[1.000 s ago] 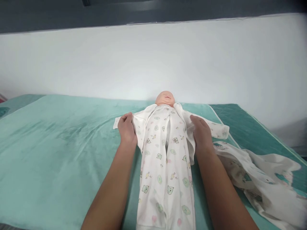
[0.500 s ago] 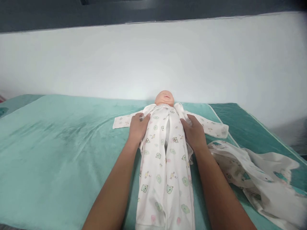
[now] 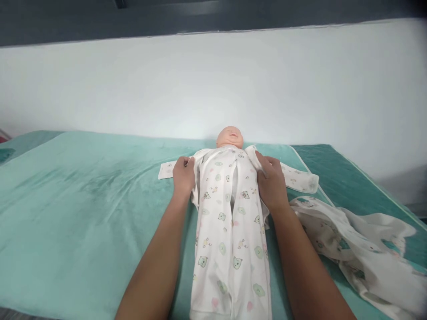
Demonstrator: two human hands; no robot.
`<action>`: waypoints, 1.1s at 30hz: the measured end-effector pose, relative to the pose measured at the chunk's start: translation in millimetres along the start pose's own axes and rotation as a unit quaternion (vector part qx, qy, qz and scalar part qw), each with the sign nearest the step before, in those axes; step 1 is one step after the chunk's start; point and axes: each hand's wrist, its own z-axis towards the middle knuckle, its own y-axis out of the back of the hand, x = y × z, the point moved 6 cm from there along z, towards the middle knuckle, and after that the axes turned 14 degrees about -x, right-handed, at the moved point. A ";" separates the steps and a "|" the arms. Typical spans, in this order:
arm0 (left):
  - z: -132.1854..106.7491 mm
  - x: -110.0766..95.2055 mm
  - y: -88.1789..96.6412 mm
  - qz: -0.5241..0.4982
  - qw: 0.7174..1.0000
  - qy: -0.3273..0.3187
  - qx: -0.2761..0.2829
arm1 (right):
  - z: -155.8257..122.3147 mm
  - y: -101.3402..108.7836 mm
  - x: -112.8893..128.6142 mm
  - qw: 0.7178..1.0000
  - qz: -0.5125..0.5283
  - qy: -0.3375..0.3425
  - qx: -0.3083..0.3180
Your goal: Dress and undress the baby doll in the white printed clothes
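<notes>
On the teal blanket (image 3: pixel 83 200), the left hand (image 3: pixel 183 175) pinches the romper (image 3: pixel 230 222) at its edge, mid-frame beside the doll (image 3: pixel 230 137). The right hand (image 3: pixel 271 182) grips the opposite edge. An even, gentle pull from both sides should keep the front panels flat and the doll unshifted.

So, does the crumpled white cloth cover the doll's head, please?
No, the crumpled white cloth lies on the teal blanket, clear of the doll's bare head.

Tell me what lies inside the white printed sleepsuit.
A baby doll, only its head showing above the collar. The sleepsuit covers everything below the neck, so that cannot be seen. The left hand and right hand hold the fabric at the shoulders.
</notes>
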 end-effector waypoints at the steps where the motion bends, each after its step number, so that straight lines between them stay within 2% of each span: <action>1: 2.5 1.3 3.5 0.019 1.000 -0.005 -0.012 | 0.1 -1.3 -1.5 1.000 -0.002 0.013 0.005; 4: 7.6 3.8 9.0 0.115 0.992 -0.035 -0.021 | 0.2 -5.1 -7.8 0.999 -0.020 0.041 0.023; 8: 5.4 3.6 7.6 0.235 0.969 -0.073 0.006 | 0.7 -7.3 -11.8 0.996 -0.069 0.048 0.034; 15: -3.1 -9.2 12.2 0.320 0.932 -0.168 0.007 | 17.0 -12.0 -14.7 0.993 -0.112 0.017 0.036; 18: -2.3 -8.9 14.2 0.328 0.928 -0.175 0.014 | 31.8 -3.5 -35.6 0.993 -0.114 0.020 0.021; 22: -2.6 -9.7 14.0 0.331 0.926 -0.181 0.017 | 45.4 19.0 -77.5 0.984 -0.176 -0.035 -0.007; 24: -4.3 -13.5 11.7 0.335 0.921 -0.201 0.010 | 46.0 25.0 -83.9 0.978 -0.204 -0.041 -0.009; 27: -7.8 -24.5 4.5 0.314 0.911 -0.266 -0.008 | 43.7 27.0 -62.7 0.974 -0.219 0.025 -0.059; 29: -11.1 -31.8 -5.1 0.267 0.908 -0.324 0.009 | 40.2 19.9 -38.7 0.976 -0.180 0.093 -0.076; 31: -13.5 -34.0 -17.4 0.215 0.904 -0.366 0.061 | 35.3 3.1 -19.5 0.984 -0.100 0.147 -0.021; 33: -12.8 -30.5 -27.7 0.187 0.901 -0.376 0.109 | 30.5 -15.2 -10.1 0.984 -0.039 0.168 0.052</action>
